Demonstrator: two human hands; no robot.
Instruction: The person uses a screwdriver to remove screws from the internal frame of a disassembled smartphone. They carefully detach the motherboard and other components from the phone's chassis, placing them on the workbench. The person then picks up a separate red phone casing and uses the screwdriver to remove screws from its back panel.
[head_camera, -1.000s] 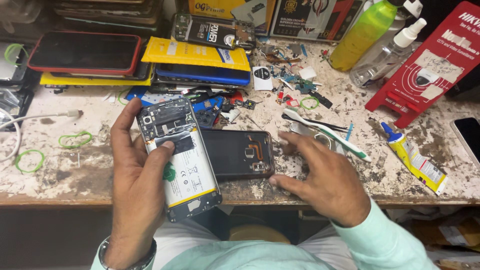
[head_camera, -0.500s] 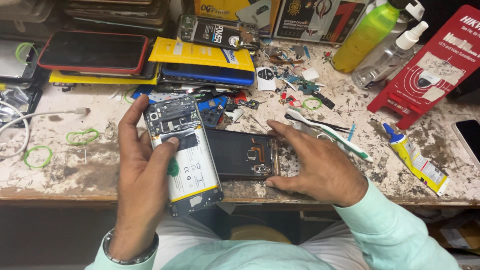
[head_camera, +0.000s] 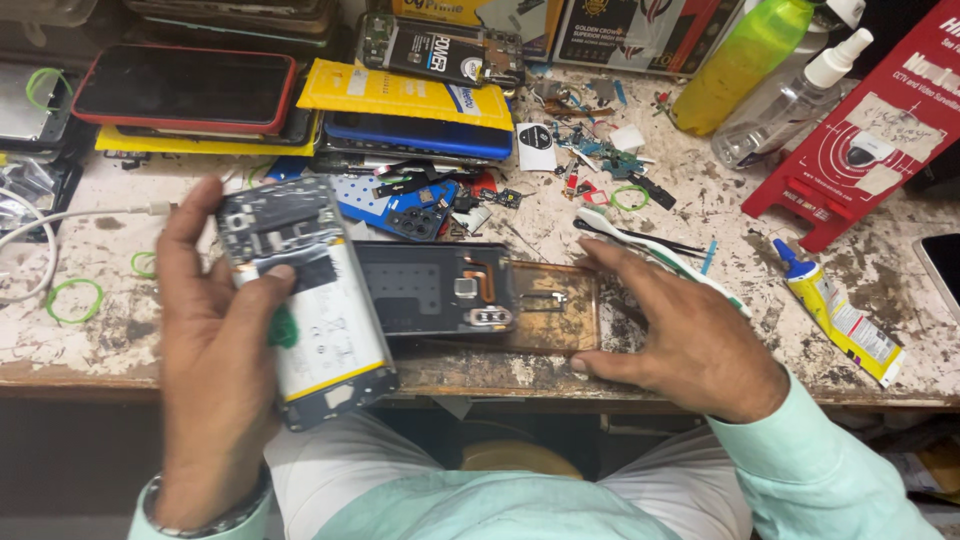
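Head view: left hand (head_camera: 215, 370) grips an opened phone (head_camera: 305, 300), back cover off, battery and circuit board showing; thumb pressed on its face, fingers wrapped behind. It is held tilted above the near edge of the workbench (head_camera: 80, 345), left of centre. Right hand (head_camera: 680, 335) lies flat, fingers spread, touching a clear brownish phone case (head_camera: 555, 320). A dark back cover (head_camera: 435, 290) lies just left of the case. Glue tube (head_camera: 838, 318) lies at right.

Opened phone (head_camera: 305, 300) in left hand (head_camera: 215, 370), back cover (head_camera: 440, 290) to its right on workbench (head_camera: 90, 345), right hand (head_camera: 690, 335) beside cover
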